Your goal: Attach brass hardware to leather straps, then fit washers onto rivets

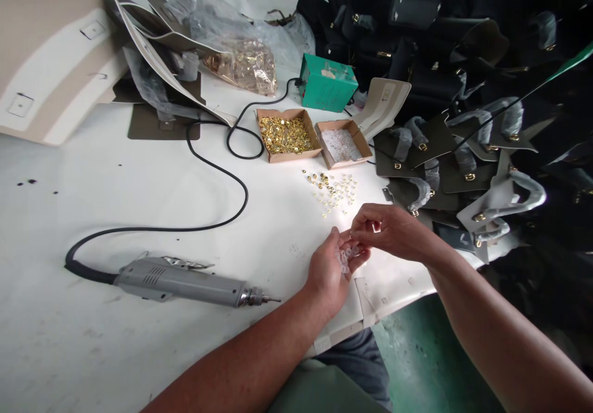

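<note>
My left hand (328,271) is cupped palm up near the table edge, with several small clear plastic washers (345,257) lying in it. Over its fingertips, my right hand (393,231) pinches thumb and fingers together; whatever is between them is too small to make out. Just beyond both hands, loose gold-coloured fasteners (324,181) and small pale pieces (345,187) are scattered on the white table (259,215). Behind them stand a cardboard box of gold fasteners (288,156) and a second cardboard box of clear pieces (331,162).
A grey electric screwdriver (180,282) lies at left, its black cable (245,194) curving back towards a green power box (328,83). Bag panels (60,55) stack at back left beside a plastic bag of metal parts (245,64). Dark bag pieces with wrapped handles (419,194) crowd the right.
</note>
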The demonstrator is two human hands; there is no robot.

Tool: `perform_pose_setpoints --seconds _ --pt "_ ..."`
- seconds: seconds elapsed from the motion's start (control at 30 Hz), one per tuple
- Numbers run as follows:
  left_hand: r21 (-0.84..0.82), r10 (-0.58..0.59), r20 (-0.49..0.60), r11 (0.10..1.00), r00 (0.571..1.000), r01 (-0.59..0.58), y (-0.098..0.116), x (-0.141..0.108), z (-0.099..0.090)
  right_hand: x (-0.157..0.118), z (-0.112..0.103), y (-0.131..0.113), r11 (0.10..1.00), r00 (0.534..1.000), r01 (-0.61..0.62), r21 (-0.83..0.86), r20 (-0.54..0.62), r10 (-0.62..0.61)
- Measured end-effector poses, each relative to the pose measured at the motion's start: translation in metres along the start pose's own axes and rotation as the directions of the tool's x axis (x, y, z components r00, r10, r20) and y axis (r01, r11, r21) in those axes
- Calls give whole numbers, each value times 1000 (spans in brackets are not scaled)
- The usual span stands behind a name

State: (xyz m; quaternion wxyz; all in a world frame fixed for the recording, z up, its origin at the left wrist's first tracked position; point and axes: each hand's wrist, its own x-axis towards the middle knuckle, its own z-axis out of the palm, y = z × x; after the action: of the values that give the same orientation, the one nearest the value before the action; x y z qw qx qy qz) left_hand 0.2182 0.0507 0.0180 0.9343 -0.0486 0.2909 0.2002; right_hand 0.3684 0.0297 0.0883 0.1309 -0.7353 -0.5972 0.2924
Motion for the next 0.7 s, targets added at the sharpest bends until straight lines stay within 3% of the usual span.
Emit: perform_pose_setpoints --seconds 0.17,0.27,0.4,0.53,0.7 --pt "15 0 1 1000 1000 0 1 0 1 0 -5 1 994 999 -45 103 36 41" --pt "44 -28 -18 999 999 29 2 -1 2 10 -6 7 992 994 -75 97 -67 82" --pt "55 -48 -48 997 998 51 2 -2 3 39 1 20 992 959 -128 2 -254 125" --pt "56 -59 -63 996 996 62 2 -1 3 64 13 26 976 953 -162 -145 -281 116" --pt "56 -66 -51 996 997 68 0 0 2 74 22 26 937 944 -226 -267 -298 143"
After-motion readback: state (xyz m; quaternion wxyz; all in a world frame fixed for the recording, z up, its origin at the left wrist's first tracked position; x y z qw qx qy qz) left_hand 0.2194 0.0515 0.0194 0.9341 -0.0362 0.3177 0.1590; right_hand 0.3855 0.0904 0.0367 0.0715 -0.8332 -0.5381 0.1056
